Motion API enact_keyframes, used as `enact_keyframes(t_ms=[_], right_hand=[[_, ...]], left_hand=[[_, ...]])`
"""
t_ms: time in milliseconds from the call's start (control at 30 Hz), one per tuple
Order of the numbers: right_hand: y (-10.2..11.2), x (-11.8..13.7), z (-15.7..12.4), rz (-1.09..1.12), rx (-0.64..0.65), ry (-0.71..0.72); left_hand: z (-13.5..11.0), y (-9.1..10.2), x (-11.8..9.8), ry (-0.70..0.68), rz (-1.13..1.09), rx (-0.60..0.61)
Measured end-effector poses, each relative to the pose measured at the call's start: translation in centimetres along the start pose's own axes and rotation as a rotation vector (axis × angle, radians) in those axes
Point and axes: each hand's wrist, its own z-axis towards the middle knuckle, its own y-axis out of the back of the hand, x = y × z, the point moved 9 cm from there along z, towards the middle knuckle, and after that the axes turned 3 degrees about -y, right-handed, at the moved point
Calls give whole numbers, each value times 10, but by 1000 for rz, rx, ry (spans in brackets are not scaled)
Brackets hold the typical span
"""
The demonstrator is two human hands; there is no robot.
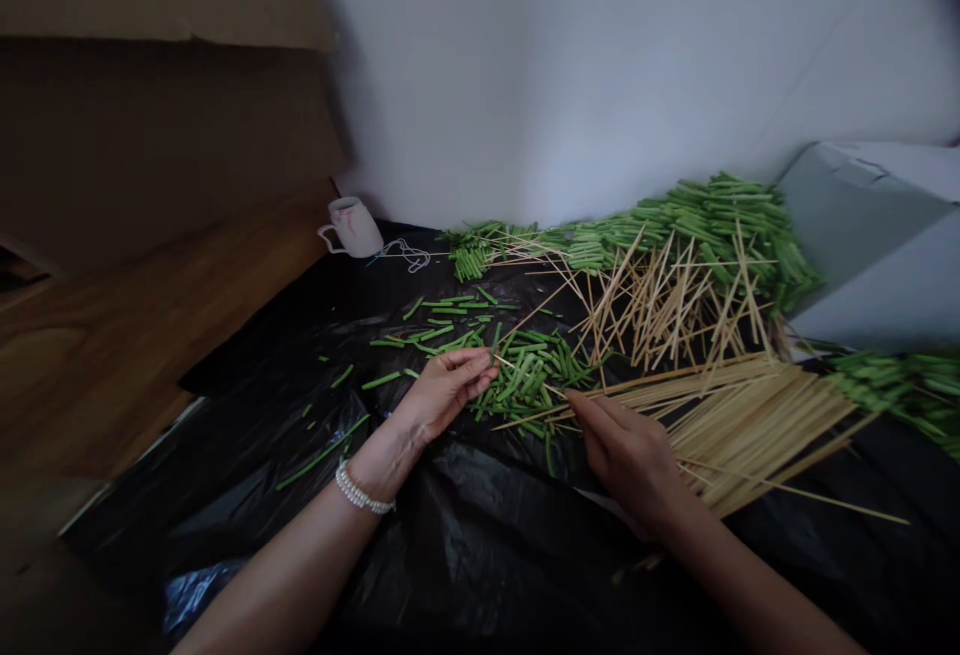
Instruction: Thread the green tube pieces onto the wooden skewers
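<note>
My left hand [454,387], with a beaded bracelet [360,493] at its wrist, pinches a short green stem piece [496,337] between thumb and fingers. My right hand [630,450] is closed on a thin wooden skewer [555,392], which points left toward that piece. Whether the tip has gone into the stem is too small to make out. Below and between both hands lies a loose heap of cut green stems [525,380]. A fanned bundle of bare skewers [765,425] rests beside my right hand.
Skewered green stems [720,225] are piled along the wall, with skewer ends [660,295] sticking out. A white mug [356,230] and tangled string [409,253] stand at the back left. Black plastic sheeting [465,545] covers the surface. A pale box [870,235] is at right, cardboard [165,125] at left.
</note>
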Motion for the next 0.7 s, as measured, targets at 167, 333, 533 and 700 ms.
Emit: enact_keyframes(t_ms=[167, 333, 533, 700], right_hand=[[1, 0, -1, -3, -7, 11], [-7, -5, 1, 82, 93, -70], [-2, -6, -2, 49, 22, -42], [-7, -10, -1, 118, 81, -104]], left_hand=[[-1, -1, 2, -1, 36, -5], [-1, -2, 0, -26, 110, -2], [0, 3, 2, -10, 129, -45], [0, 2, 3, -5, 128, -38]])
